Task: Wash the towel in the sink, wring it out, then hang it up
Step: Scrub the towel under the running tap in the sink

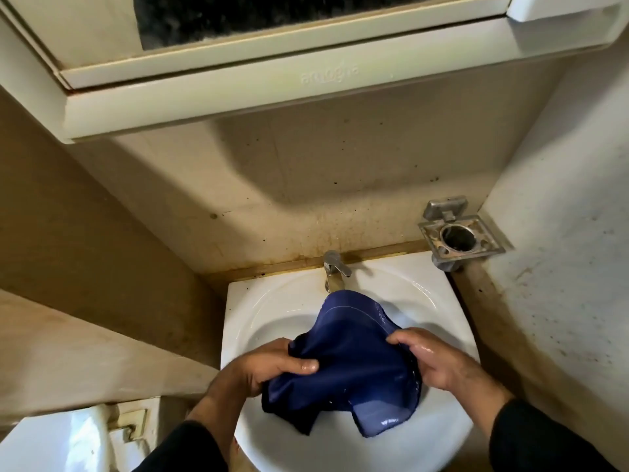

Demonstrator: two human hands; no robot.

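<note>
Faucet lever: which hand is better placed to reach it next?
Probably the right hand: it grips the towel further back in the sink, and the faucet lever angles toward that side.

One towel (343,362) (wet), two hands (269,366).

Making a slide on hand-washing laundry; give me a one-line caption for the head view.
Both hands, left hand and right hand, grip a wet blue towel over the white sink, below the faucet.

Wet dark-blue towel (347,362) hangs crumpled over the white sink (272,301) basin.
</note>
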